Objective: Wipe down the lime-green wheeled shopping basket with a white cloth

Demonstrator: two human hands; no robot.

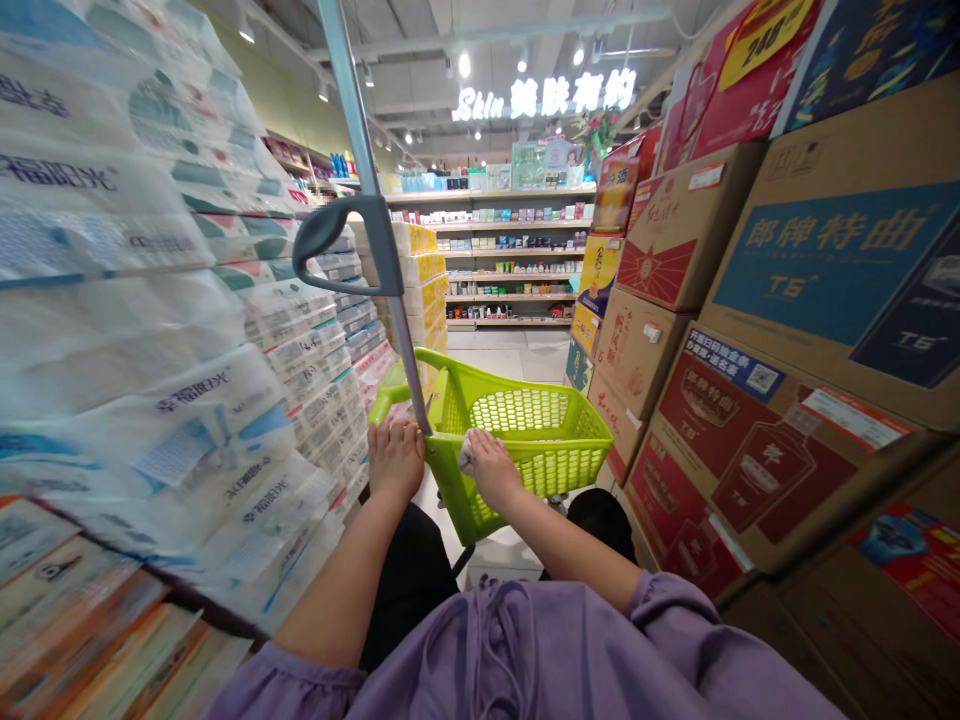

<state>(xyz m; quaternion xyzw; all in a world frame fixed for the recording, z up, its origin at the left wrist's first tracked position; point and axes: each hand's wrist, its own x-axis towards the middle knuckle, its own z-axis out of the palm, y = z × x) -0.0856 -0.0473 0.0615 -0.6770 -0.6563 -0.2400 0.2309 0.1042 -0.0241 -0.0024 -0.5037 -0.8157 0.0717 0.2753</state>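
A lime-green rolling shopping basket [465, 512] stands on the floor right in front of me, between my knees. Its long grey pull handle [386, 245] is extended upward and leans to the left. My left hand [396, 462] grips the basket's near left edge, fingers curled over it beside the foot of the handle pole. On the near rim, my right hand [495, 475] presses a crumpled white cloth or tissue [466, 455], mostly hidden under the fingers. The visible part of the basket's perforated inside holds nothing.
Plastic-wrapped tissue packs [187, 400] are stacked high close on my left. Cardboard liquor boxes [750, 430] form a wall on my right. The tiled aisle [502, 355] runs ahead to shelves [517, 225] of small goods under a lit sign.
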